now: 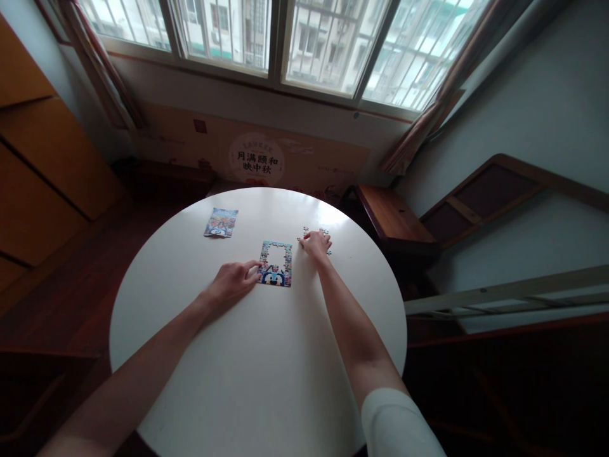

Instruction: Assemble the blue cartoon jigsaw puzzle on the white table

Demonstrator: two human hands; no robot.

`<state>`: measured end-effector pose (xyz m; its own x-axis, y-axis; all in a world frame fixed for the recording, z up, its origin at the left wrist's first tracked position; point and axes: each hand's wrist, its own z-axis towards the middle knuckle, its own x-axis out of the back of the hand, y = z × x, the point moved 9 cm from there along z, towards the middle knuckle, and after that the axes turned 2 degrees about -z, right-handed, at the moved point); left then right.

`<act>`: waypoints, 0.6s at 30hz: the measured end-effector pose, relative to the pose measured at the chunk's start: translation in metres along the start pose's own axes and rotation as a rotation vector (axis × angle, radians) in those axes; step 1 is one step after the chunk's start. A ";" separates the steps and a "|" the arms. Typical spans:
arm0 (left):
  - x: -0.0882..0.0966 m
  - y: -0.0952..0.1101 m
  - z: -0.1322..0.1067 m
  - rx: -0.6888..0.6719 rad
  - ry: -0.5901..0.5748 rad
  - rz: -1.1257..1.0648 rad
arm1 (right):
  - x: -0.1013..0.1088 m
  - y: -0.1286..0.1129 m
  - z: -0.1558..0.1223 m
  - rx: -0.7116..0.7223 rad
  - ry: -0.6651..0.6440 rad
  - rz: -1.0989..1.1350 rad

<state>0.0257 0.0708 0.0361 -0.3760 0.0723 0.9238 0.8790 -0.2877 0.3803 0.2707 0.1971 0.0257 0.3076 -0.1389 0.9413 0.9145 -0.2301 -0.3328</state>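
Observation:
A partly assembled jigsaw puzzle [276,278] lies flat on the white round table [228,374]. Its border and a blue penguin-like figure along the bottom are joined, and bare table shows through the middle. My left hand [234,278] rests at the puzzle's left edge, fingers stretched out and touching it. Just right of the puzzle, my right hand [317,244] is lowered among loose puzzle pieces [324,231], thumb and forefinger closed around a small puzzle piece [299,240]. The hand covers some of the loose pieces.
A colourful printed packet or sheet [221,223] with a similar picture lies at the table's far left. Beyond the right edge stands a wooden stool or bench [392,212]. A barred window [328,44] and a printed banner [295,152] are behind the table.

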 end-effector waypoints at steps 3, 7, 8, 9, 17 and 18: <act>0.000 -0.001 0.000 0.017 0.000 -0.009 | 0.000 0.000 0.000 -0.001 -0.014 0.004; 0.000 -0.001 0.001 0.018 0.001 -0.017 | 0.002 -0.001 -0.001 0.017 -0.022 0.022; -0.001 -0.002 0.001 0.016 0.001 -0.015 | 0.002 -0.002 -0.002 0.037 -0.019 0.033; -0.001 -0.002 0.001 0.014 0.001 -0.011 | 0.003 -0.004 -0.003 0.065 -0.015 0.047; -0.003 -0.001 0.001 -0.016 0.005 0.006 | 0.014 -0.015 -0.017 0.346 0.051 0.211; -0.003 -0.001 0.001 -0.016 0.003 0.004 | 0.016 -0.015 -0.019 0.356 0.061 0.199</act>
<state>0.0260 0.0716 0.0331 -0.3733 0.0677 0.9252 0.8758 -0.3033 0.3756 0.2568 0.1802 0.0451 0.4813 -0.2064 0.8519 0.8758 0.1536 -0.4575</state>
